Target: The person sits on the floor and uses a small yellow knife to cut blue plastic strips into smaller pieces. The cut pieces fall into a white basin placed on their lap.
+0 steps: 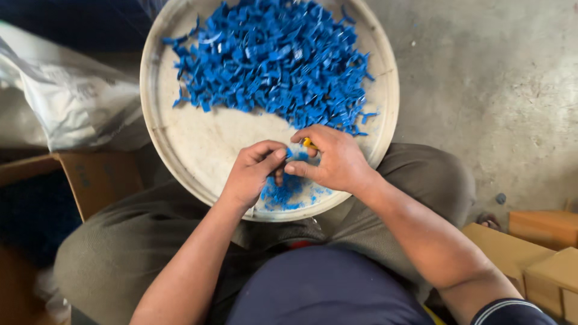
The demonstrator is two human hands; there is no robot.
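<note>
resting on the person's lap, a big round white tray [180, 138] carries a thick heap of small blue plastic pieces [274, 57] across its far half, with the near part mostly bare and scuffed. both hands meet at the tray's near edge, touching each other. the left hand [253, 174] is curled, its thumb and fingers pinched together on a small blue piece [291, 154] held between the two hands. the right hand [337, 159] is also closed, thumb pressed toward the left hand's fingers, and a small yellow thing [309, 143] pokes out from under its fingers; what it is cannot be told. just under the hands lies a smaller scatter of blue bits [283, 194] on the tray. to the left sit a crumpled clear plastic bag [72, 102] and an open cardboard box [96, 177]; more cardboard boxes [536, 247] stand at the lower right on the grey concrete floor [481, 78]. the person wears olive trousers and a dark top.
</note>
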